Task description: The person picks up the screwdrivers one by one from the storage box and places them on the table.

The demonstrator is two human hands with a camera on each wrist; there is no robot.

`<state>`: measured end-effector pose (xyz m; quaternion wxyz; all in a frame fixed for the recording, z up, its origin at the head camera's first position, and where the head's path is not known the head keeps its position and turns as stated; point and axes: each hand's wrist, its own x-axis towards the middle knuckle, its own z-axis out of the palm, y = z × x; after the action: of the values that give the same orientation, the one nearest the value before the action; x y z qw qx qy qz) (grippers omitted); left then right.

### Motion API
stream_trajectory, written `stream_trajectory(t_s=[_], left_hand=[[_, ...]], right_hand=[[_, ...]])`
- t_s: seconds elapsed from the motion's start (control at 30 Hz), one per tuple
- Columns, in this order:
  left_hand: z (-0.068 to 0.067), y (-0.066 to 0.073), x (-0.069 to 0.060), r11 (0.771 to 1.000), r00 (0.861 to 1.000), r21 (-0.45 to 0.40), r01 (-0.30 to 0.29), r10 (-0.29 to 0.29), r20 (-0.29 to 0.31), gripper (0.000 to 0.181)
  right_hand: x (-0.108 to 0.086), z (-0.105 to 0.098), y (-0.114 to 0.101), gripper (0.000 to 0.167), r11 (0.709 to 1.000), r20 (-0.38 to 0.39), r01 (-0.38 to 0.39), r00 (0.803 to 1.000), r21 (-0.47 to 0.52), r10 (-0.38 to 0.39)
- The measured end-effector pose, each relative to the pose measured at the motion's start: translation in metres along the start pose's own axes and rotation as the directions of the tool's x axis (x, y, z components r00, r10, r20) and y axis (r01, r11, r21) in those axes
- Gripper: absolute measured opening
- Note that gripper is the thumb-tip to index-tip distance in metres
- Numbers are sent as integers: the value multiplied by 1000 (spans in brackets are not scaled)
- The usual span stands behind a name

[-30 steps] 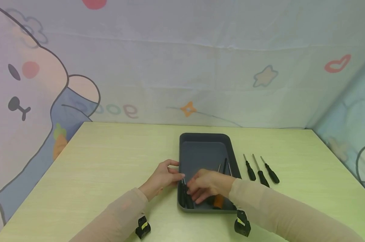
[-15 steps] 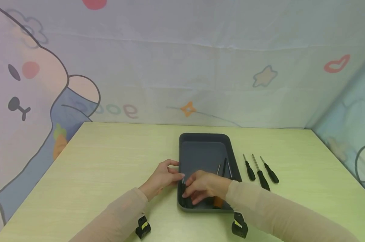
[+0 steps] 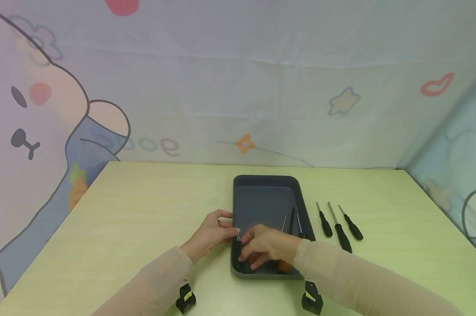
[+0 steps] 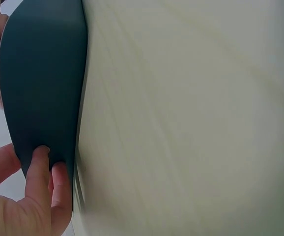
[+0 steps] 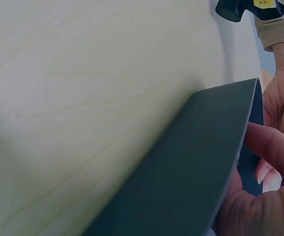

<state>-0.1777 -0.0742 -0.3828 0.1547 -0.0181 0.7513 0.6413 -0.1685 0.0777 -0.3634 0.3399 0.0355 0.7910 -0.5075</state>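
Note:
A dark grey tray [image 3: 263, 202] lies on the table. My left hand [image 3: 212, 230] grips its left wall, thumb over the rim; in the left wrist view, fingers of the left hand [image 4: 39, 191] press the outer wall of the tray [image 4: 43, 83]. Inside the tray's near left corner, the curled fingers of my right hand [image 3: 267, 243] hold a black-handled screwdriver [image 3: 239, 251] beside the wall. Its handle is partly covered. The right wrist view shows the right hand [image 5: 265, 201] behind the tray wall [image 5: 181, 152], which hides the screwdriver.
Several tools lie in the tray's right side, including an orange handle [image 3: 284, 266] and a black shaft [image 3: 291, 219], partly under my right wrist. Right of the tray, three black-handled screwdrivers lie on the table: a left one [image 3: 326, 224], a middle one [image 3: 343, 238] and a right one [image 3: 354, 228].
My right hand has shifted slightly left, with its fingers now over the black handles at the tray's left wall. The left hand and the tray stay in place.

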Motion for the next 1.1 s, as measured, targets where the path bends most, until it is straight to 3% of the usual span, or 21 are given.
stream_trajectory(t_s=[0.6,1.1], left_hand=[[0,0,-2,1000,1000,2,2,-2,-7,49],[0,1,0,1000,1000,1,5,-5,-6,50]], right_hand=[[-9,-20,-1,35,998,-11,-7,1000,60,7],[-13,-35,-6,46,993,-15,39,999,111,-38]])
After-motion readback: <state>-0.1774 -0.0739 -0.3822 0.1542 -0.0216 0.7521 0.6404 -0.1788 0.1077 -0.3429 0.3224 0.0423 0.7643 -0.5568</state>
